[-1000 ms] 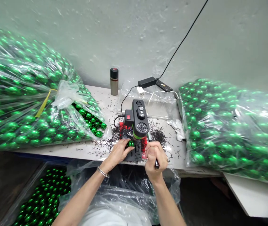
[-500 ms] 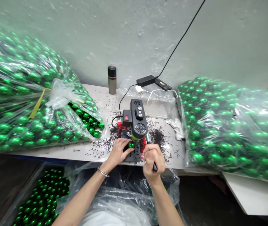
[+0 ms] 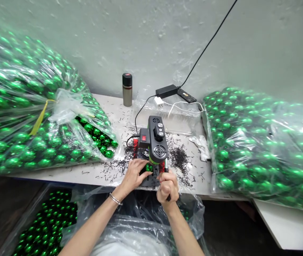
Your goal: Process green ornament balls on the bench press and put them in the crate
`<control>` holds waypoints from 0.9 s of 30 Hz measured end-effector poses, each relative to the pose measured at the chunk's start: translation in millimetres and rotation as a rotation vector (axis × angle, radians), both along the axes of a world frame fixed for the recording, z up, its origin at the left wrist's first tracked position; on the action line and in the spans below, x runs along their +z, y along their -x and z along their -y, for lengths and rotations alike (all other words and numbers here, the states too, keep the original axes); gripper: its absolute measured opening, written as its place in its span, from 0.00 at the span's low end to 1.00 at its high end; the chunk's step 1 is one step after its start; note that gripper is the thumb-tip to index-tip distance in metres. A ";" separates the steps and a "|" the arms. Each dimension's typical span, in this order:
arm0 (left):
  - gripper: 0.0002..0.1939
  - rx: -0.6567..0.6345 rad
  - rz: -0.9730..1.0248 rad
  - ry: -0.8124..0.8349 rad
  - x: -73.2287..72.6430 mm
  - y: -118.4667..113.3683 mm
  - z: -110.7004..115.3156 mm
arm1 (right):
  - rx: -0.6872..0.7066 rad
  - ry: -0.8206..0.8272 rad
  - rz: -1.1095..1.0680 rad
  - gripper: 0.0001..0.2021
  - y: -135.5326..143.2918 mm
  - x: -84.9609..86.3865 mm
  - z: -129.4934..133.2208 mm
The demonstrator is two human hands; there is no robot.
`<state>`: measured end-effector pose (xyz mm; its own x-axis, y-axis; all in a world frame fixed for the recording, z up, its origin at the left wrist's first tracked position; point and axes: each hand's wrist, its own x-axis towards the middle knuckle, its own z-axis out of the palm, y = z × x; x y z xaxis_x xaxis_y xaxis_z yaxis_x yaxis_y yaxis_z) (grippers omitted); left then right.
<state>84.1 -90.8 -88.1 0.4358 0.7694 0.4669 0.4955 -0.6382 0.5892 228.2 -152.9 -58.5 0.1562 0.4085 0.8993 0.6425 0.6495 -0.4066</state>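
A black bench machine (image 3: 158, 137) with round vents, a red switch and small buttons on its top stands in the middle of the table. Beneath its front end, a shiny green ball (image 3: 149, 167) sits between the thumb and fingers of my left hand (image 3: 133, 174), which wears a bracelet at the wrist. My right hand (image 3: 168, 186) is wrapped round the black grip of a lever (image 3: 166, 170) at the machine's right side. The machine's head hides the top of the ball. Red strips (image 3: 135, 147) show beside its base.
Clear bags of green balls lie at the left (image 3: 20, 117) and right (image 3: 263, 145). Black scraps (image 3: 179, 158) litter the table. Behind stand a bottle (image 3: 127, 90) and a power adapter (image 3: 166, 91); a white glove (image 3: 200, 147) lies right. Below left is an open plastic-lined container (image 3: 68, 233) of balls.
My right hand has swung left and slightly down with the lever, closer to the machine. My left hand stays at the ball. The view has shifted a little.
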 end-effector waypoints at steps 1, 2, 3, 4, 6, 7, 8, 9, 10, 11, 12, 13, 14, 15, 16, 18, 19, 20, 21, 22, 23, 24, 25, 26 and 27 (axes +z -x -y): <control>0.16 0.000 0.002 0.000 -0.1 -0.1 0.1 | 0.012 -0.008 -0.001 0.15 -0.4 -1.2 -0.5; 0.16 0.000 0.005 0.000 -0.1 -0.2 0.2 | 0.024 -0.015 -0.003 0.15 -0.8 -2.0 -1.0; 0.16 -0.001 0.008 -0.002 -0.2 -0.3 0.3 | 0.034 -0.017 -0.004 0.15 -1.2 -2.4 -1.5; 0.16 -0.002 0.012 -0.005 -0.4 -0.5 0.3 | 0.041 -0.015 -0.004 0.15 -1.5 -2.4 -1.9; 0.16 -0.003 0.019 -0.011 -0.9 -0.7 0.3 | 0.040 -0.009 0.004 0.15 -1.9 -1.3 -2.2; 0.16 -0.002 0.023 -0.015 -1.4 -0.8 0.2 | 0.035 -0.006 0.011 0.15 -1.9 -0.3 -2.2; 0.16 0.000 0.029 -0.017 -1.9 -1.0 0.0 | 0.032 -0.002 0.024 0.15 -1.8 0.9 -2.0; 0.16 0.002 0.035 -0.020 -2.5 -1.1 -0.2 | 0.031 0.005 0.041 0.15 -1.6 2.3 -1.7; 0.16 0.005 0.042 -0.019 -3.0 -1.2 -0.5 | 0.032 0.013 0.060 0.15 -1.3 3.8 -1.4; 0.15 0.009 0.048 -0.016 -3.5 -1.4 -1.0 | 0.035 0.021 0.079 0.15 -0.9 5.6 -1.1; 0.15 0.012 0.054 -0.010 -3.8 -1.6 -1.7 | 0.036 0.025 0.093 0.15 -0.6 7.8 -0.9; 0.15 0.013 0.059 -0.003 -3.8 -1.9 -2.6 | 0.036 0.024 0.102 0.15 -0.2 10.7 -0.7; 0.16 0.013 0.063 0.004 -3.6 -2.2 -3.7 | 0.034 0.018 0.102 0.15 0.1 14.6 -0.6; 0.16 0.012 0.067 0.011 -3.1 -2.6 -4.8 | 0.030 0.011 0.093 0.15 0.4 19.8 -0.4; 0.16 0.012 0.071 0.017 -2.3 -3.1 -5.7 | 0.024 0.008 0.080 0.15 0.8 26.5 -0.3; 0.16 0.016 0.083 0.026 -0.5 -3.7 -5.1 | 0.003 0.015 0.038 0.15 2.1 44.6 0.2; 0.16 0.022 0.093 0.030 0.4 -3.5 -2.8 | -0.008 0.038 0.002 0.15 3.1 55.4 0.6; 0.16 0.027 0.102 0.034 1.1 -2.7 1.4 | -0.017 0.072 -0.040 0.15 4.4 66.5 1.1; 0.16 0.030 0.108 0.037 1.6 -1.1 7.3 | -0.018 0.119 -0.089 0.15 5.9 77.1 1.8; 0.17 0.032 0.107 0.036 1.9 1.6 14.7 | -0.011 0.162 -0.132 0.15 7.4 86.5 2.6; 0.19 0.032 0.099 0.033 2.0 5.3 22.9 | 0.002 0.197 -0.165 0.16 8.8 93.8 3.6; 0.22 0.031 0.085 0.026 2.3 10.0 30.8 | 0.018 0.222 -0.183 0.16 10.0 98.7 4.6; 0.26 0.030 0.068 0.013 3.0 15.7 37.2 | 0.029 0.228 -0.187 0.16 11.0 101.0 5.5; 0.30 0.036 0.053 -0.005 4.3 22.1 40.9 | 0.034 0.224 -0.185 0.16 11.7 101.1 6.3; 0.32 0.056 0.042 -0.024 6.4 29.1 41.0 | 0.035 0.213 -0.182 0.16 12.2 99.3 6.8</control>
